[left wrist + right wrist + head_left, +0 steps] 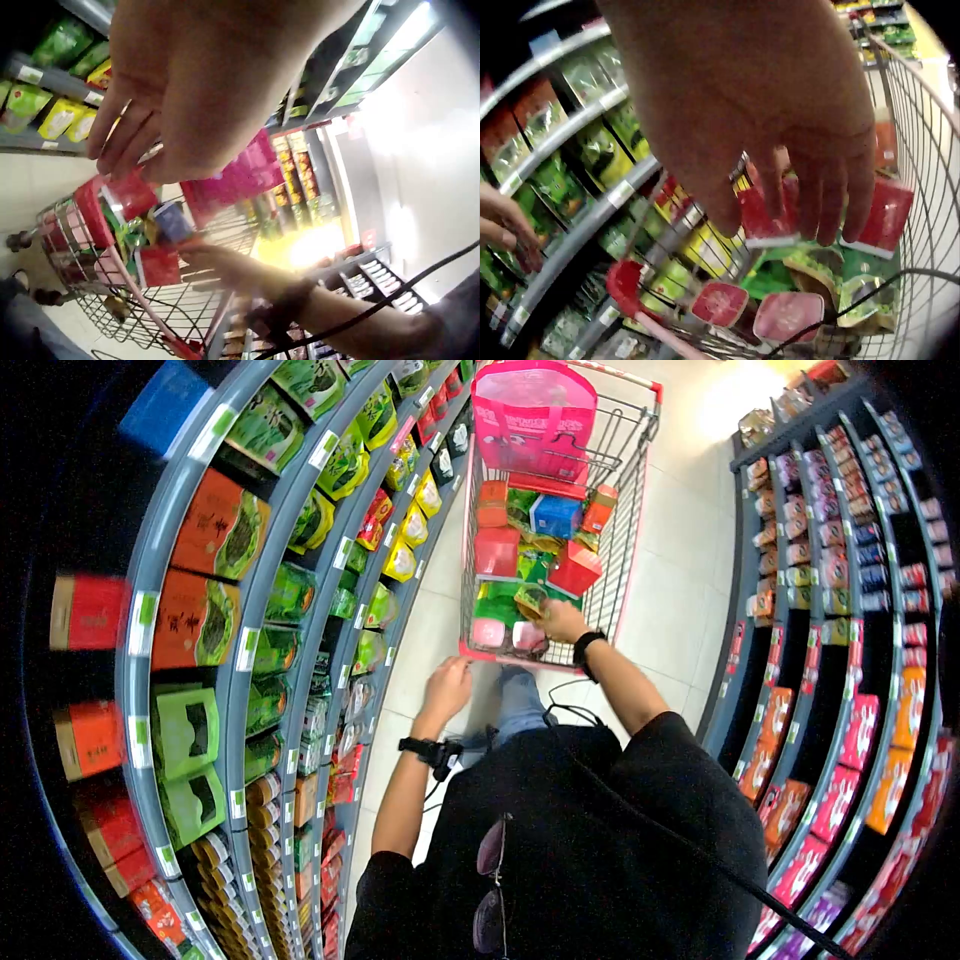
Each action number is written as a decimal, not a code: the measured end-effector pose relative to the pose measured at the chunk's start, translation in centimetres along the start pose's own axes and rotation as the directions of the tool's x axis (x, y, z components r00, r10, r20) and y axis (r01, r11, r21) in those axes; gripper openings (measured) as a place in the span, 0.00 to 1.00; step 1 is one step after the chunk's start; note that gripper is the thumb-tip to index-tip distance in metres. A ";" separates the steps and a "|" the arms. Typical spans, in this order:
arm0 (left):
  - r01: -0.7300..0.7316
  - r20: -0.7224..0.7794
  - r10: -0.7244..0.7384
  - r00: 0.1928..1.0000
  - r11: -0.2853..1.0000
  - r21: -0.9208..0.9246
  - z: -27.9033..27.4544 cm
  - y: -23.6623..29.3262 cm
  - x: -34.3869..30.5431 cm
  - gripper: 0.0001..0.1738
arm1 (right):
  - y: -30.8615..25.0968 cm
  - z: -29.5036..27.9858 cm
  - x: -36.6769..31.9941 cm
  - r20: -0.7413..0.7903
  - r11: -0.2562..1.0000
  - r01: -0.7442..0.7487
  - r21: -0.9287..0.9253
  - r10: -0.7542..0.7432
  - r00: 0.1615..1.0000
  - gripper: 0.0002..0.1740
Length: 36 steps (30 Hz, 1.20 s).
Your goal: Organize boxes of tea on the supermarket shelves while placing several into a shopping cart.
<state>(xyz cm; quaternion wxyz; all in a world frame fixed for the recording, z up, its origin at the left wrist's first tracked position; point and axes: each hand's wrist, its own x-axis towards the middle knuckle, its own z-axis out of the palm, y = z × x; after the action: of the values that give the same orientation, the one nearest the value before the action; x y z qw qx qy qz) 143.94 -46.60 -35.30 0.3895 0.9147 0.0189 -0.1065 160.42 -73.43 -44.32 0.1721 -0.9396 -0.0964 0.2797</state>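
Observation:
My right hand [567, 622] reaches over the basket of a shopping cart [466, 540]. Its fingers point down, loosely extended with no item gripped, in the right wrist view. Just below lies a brown-green packet [810, 262] with a clear window. Two pink-lidded tubs [789, 316] stand near the handle end, with red boxes [881, 214] beyond them. My left hand [448, 688] hangs beside the left end of the handle, holding nothing, its fingers relaxed in the left wrist view.
A pink shopping bag [535, 435] sits at the cart's far end, behind a blue box [555, 517]. Shelves of green and yellow packets [345, 465] line the left side. Another shelf unit [745, 465] curves along the right. A black cable [900, 281] crosses the right wrist view.

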 end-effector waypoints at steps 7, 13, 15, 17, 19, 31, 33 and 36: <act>0.105 0.206 -0.140 0.969 0.979 0.172 8.8 0.7 9.5 0.18 | -0.7 6.8 6.4 0.257 0.955 -0.285 -0.080 0.296 0.920 0.40; 0.170 0.265 -0.196 0.944 0.978 0.117 11.6 -0.3 10.9 0.21 | 0.4 9.1 8.6 0.342 0.922 -0.383 -0.056 0.378 0.860 0.45; 0.230 0.388 -0.258 0.885 0.966 0.116 11.9 -1.5 11.1 0.25 | 1.0 8.4 8.4 0.323 0.936 -0.351 0.012 0.328 0.888 0.48; 0.202 0.457 -0.238 0.857 0.971 0.126 13.4 -4.7 11.1 0.32 | 1.2 6.5 8.3 0.259 0.959 -0.275 0.076 0.247 0.934 0.47; 0.214 0.418 -0.236 0.877 0.972 0.100 11.3 -2.7 11.8 0.42 | 1.4 3.1 6.8 0.130 0.973 -0.156 0.172 0.134 0.982 0.45; -0.120 0.110 0.140 0.984 0.977 -0.174 -5.7 13.5 12.2 0.46 | -2.6 -21.0 -4.9 -0.117 0.701 0.247 0.669 -0.229 0.966 0.36; 0.016 0.149 0.061 0.987 0.882 -0.471 -8.6 15.3 9.7 0.45 | -5.8 -24.8 -9.6 -0.145 0.459 0.254 0.851 -0.259 0.955 0.34; -0.071 0.016 0.144 0.989 0.580 -0.811 -11.5 15.7 5.5 0.43 | -10.1 -25.4 -14.6 -0.262 0.297 0.388 0.872 -0.386 0.885 0.35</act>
<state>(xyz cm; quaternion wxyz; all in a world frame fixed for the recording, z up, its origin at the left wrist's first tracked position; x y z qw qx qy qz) 153.25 -49.60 -17.60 0.7683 0.6323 -0.0060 -0.0989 161.71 -74.98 -13.43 0.7152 -0.6405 -0.1516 0.2351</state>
